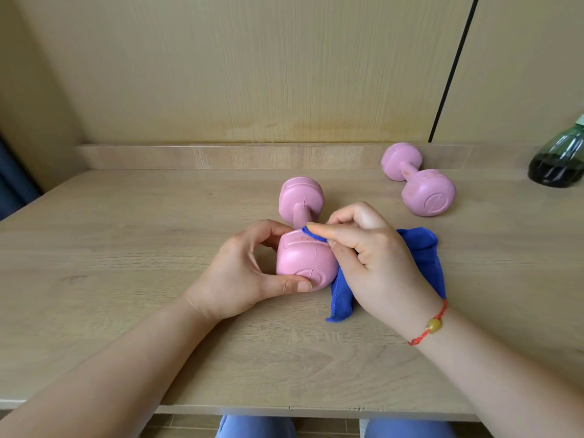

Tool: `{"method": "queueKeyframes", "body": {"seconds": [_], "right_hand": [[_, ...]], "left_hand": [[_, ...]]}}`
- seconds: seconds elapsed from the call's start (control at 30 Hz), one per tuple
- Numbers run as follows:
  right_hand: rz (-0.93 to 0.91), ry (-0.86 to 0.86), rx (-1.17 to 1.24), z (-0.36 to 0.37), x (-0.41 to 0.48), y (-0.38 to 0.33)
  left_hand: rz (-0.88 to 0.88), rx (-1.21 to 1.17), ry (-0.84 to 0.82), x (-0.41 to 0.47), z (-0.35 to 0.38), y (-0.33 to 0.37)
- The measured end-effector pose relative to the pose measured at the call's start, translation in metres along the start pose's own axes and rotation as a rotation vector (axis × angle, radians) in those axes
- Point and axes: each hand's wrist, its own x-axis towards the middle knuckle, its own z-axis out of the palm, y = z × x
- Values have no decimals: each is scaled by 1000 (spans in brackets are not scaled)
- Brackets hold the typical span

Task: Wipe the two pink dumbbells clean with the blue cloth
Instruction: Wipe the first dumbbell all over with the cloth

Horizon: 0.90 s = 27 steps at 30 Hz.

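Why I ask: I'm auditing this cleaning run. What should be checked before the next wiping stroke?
1. Left hand grips near dumbbell: ok.
2. Right hand pinches blue cloth: ok.
3. Cloth touches that dumbbell's near head: ok.
4. Near dumbbell lies on the table: ok.
5. Far dumbbell lies free, apart from the green bottle: ok.
6. Dirt left on either dumbbell: cannot tell.

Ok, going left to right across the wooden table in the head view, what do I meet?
left hand, gripping the near pink dumbbell → right hand, holding the blue cloth → far pink dumbbell → dark green bottle, cut off by the right edge.
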Motion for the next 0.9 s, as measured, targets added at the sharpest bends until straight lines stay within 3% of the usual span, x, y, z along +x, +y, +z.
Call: {"method": "queueKeyframes", "body": {"seconds": [0.33,0.63,0.9], "right_hand": [[125,15,-35,-12,-19,10],[-28,36,-116,-11,-21,-6],[73,-30,-127,-11,-3,1]], "left_hand": [[-12,0,11,1,1,1],[13,-4,16,0,2,0],[3,5,12,-1,2,2]]}}
